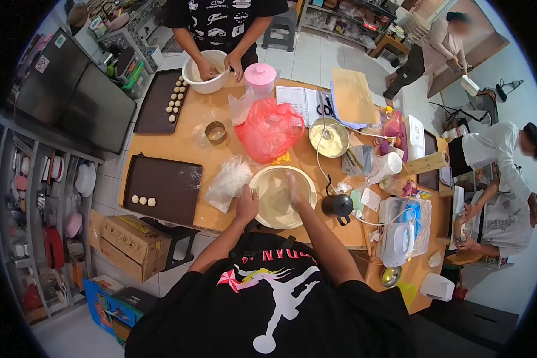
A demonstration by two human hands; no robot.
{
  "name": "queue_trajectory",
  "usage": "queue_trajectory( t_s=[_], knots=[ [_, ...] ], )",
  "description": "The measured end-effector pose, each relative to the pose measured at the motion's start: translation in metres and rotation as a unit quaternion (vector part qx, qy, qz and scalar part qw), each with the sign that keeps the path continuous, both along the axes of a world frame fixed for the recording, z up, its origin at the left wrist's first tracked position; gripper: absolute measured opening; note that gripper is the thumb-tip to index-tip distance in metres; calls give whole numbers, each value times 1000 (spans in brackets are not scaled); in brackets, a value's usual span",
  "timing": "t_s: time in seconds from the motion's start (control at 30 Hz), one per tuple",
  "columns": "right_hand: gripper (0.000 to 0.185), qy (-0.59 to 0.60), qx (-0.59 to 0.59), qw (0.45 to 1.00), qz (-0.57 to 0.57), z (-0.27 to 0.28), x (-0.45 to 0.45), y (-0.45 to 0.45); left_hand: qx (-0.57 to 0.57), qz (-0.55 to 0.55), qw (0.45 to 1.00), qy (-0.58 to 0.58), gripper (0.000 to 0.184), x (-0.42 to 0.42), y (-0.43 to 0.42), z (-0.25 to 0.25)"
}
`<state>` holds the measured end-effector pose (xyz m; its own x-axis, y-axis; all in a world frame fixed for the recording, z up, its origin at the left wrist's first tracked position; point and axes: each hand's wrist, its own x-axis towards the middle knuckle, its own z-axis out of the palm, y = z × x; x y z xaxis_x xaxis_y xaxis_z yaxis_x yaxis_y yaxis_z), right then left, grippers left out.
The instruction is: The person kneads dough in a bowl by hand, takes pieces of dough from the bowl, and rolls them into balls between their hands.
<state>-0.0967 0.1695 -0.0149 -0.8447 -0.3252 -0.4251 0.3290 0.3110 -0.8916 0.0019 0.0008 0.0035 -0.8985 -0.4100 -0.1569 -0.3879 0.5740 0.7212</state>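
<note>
A cream mixing bowl [309,186] stands at the near edge of the table, with a pale floury mixture [274,197] inside. My left hand [246,203] is closed on the bowl's left rim. Inside the bowl, toward its right side, is my right hand [295,192]; motion blurs its fingers, so their shape is unclear. A clear plastic bag of white powder [228,182] lies just left of the bowl. To the right stands a black gooseneck kettle [338,206]. Behind the bowl sits a crumpled red plastic bag [269,131].
Dark baking trays [167,185] with dough balls [151,202] lie on the left. A metal bowl [329,138], a notebook [292,98] and a white hand mixer [397,244] are on the table. Across it, a person works in a white bowl [205,83]. Other people are at right.
</note>
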Motion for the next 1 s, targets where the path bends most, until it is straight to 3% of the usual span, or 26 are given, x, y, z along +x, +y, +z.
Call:
queue_trajectory(
  t_s=[0.03, 0.07, 0.1, 0.17, 0.27, 0.4, 0.6, 0.7, 0.8, 1.0],
  knots=[
    [61, -111, -159, 976, -99, 22, -6, 2, -5, 0, 1000, -2, 25, -1, 1, 0],
    [50, -172, -56, 980, -82, 48, -10, 7, -11, 0, 1000, -5, 25, -1, 1, 2],
    [48, -81, 25, 996, 12, 50, -11, 15, -16, 1, 1000, -8, 25, 0, 1, 2],
    [45, 106, 181, 958, 194, 53, -9, 26, -2, 5, 1000, 7, 25, 2, 1, -5],
    [36, 260, 255, 897, 250, 50, 18, 23, 2, 3, 1000, 3, 25, 0, 1, -4],
    [27, 342, 331, 849, 231, 94, 51, 16, -19, 5, 1000, -10, 26, -1, 1, -3],
    [28, 252, 418, 821, 298, 85, 71, 17, 6, 14, 1000, 12, 26, -1, 2, -7],
    [26, 217, 401, 834, 310, 81, 79, 9, -20, 8, 999, 41, 26, -1, 2, -11],
    [22, 240, 407, 824, 313, 36, 77, -12, -15, 6, 998, 68, 25, 1, 2, -12],
    [26, 149, 340, 909, 191, 2, 69, -39, -26, -9, 999, 30, 25, 1, 0, -5]
  ],
)
